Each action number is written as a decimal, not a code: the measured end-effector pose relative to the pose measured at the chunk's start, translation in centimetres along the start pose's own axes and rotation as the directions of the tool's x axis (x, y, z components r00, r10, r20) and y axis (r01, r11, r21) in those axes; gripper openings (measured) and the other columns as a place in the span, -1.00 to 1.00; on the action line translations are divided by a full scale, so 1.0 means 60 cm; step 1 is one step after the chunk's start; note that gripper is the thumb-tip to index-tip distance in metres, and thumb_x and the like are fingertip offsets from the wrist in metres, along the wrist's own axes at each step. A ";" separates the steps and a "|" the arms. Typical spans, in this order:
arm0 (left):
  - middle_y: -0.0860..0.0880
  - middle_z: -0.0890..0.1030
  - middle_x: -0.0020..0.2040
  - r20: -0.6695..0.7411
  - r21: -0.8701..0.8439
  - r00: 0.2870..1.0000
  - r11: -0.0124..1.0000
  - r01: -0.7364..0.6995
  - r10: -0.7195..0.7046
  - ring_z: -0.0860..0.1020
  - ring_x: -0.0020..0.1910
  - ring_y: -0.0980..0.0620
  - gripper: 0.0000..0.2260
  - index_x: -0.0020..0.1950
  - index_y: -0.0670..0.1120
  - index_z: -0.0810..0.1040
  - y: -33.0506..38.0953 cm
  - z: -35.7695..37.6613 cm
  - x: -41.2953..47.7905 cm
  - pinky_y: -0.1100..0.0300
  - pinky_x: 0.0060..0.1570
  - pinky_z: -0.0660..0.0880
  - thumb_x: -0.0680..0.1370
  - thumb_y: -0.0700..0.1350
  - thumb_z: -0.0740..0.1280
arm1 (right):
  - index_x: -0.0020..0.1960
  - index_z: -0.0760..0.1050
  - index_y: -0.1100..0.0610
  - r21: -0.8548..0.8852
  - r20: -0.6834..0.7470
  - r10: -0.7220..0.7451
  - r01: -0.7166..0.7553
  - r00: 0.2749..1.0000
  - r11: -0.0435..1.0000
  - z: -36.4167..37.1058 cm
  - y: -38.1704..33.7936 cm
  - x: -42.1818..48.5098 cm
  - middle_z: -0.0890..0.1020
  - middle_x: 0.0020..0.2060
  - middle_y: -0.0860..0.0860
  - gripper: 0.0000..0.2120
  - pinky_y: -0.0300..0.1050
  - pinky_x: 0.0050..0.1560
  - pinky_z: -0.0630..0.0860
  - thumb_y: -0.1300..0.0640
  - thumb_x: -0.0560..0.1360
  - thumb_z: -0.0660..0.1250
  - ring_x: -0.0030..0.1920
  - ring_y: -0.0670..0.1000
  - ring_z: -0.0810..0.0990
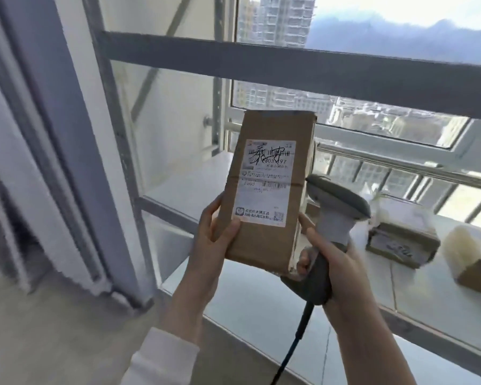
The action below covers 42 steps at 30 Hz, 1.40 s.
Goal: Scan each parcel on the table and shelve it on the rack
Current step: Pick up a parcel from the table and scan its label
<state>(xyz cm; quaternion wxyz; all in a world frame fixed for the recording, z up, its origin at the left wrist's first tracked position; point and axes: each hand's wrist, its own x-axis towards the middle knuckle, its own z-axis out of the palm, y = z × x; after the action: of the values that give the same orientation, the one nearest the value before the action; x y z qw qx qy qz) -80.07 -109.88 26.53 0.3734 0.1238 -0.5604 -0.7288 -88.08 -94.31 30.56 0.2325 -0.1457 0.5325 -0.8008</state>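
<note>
The parcel stands upright, with its label on the near face. The left hand grips the parcel's lower left edge. The right hand, at the parcel's lower right corner, grips the scanner, whose head rises just right of the parcel. The cable hangs below the parcel. The rack shelf lies under and behind the parcel, the crossbeam above it, the rack post to its left and the window behind it. Right of the parcel, 2 more lie on a flat surface: the second parcel, then the third parcel farther right.
</note>
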 end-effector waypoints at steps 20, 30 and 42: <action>0.14 0.59 0.19 -0.080 0.116 0.990 0.986 0.122 -0.114 0.58 0.13 0.14 -0.52 0.27 0.27 0.43 -0.002 -0.292 0.288 0.34 -0.04 0.52 0.37 0.03 0.40 | 0.09 0.46 0.14 0.137 0.011 0.253 -0.252 0.967 0.958 0.282 0.167 0.284 0.52 -0.51 0.08 -0.77 -0.16 -0.53 0.48 0.27 0.46 0.38 -0.56 -0.01 0.51; 0.13 0.56 0.20 0.121 0.259 0.939 0.923 0.283 -0.322 0.55 0.13 0.13 -0.55 0.43 0.12 0.31 -0.066 -0.354 0.452 0.32 -0.02 0.52 0.55 -0.04 0.29 | 0.19 0.45 0.29 0.218 -0.310 0.372 -0.315 0.875 0.924 0.344 0.234 0.382 0.46 -0.42 0.10 -0.68 -0.22 -0.57 0.44 0.22 0.47 0.35 -0.57 -0.05 0.48; 0.02 0.44 0.34 0.122 0.494 0.926 0.831 0.255 -0.357 0.48 0.22 0.09 -0.48 0.48 0.03 0.22 -0.052 -0.350 0.484 0.22 0.17 0.47 0.55 0.03 0.27 | -0.02 0.44 0.27 0.182 -0.376 0.352 -0.303 0.857 0.935 0.360 0.232 0.408 0.54 -0.27 0.17 -0.88 -0.24 -0.54 0.47 0.29 0.47 0.33 -0.59 -0.06 0.51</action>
<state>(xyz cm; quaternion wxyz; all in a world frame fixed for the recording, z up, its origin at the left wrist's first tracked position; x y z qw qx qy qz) -88.78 -144.62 23.42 0.1491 0.2217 -0.7288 -0.6305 -95.46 -128.68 25.83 0.2589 0.1289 0.5380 -0.7918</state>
